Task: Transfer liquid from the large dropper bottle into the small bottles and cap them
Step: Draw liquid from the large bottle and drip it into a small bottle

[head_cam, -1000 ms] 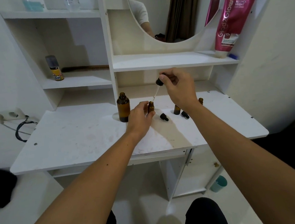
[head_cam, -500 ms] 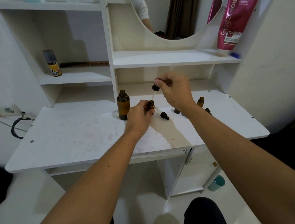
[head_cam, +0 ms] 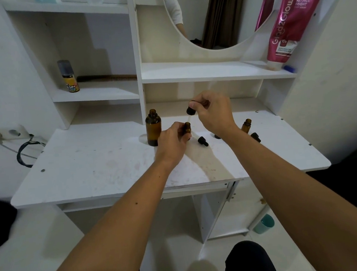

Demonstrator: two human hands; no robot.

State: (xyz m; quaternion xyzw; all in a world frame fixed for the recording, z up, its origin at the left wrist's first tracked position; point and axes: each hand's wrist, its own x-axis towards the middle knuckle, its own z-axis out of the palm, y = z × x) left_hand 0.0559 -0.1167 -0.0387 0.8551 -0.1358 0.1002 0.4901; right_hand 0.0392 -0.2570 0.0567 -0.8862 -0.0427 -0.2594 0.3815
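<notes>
Left hand (head_cam: pixel 172 142) gripping small amber bottle (head_cam: pixel 187 127); right hand (head_cam: pixel 212 113) pinching dropper (head_cam: pixel 190 111), pipette tip at bottle's mouth; large amber bottle (head_cam: pixel 153 127) uncapped beside

Bare forearms, dark trousers (head_cam: pixel 249 260)

- I see the large dropper bottle (head_cam: pixel 154 129) as amber glass, smooth and glossy.
- The small bottle (head_cam: pixel 246 126) looks like the same amber glass.
- The loose caps (head_cam: pixel 202 141) read to me as black matt plastic.
- The surface (head_cam: pixel 90 163) is white laminated board, matt, scuffed and stained.
- The pink tube (head_cam: pixel 288 26) looks like shiny plastic.
</notes>
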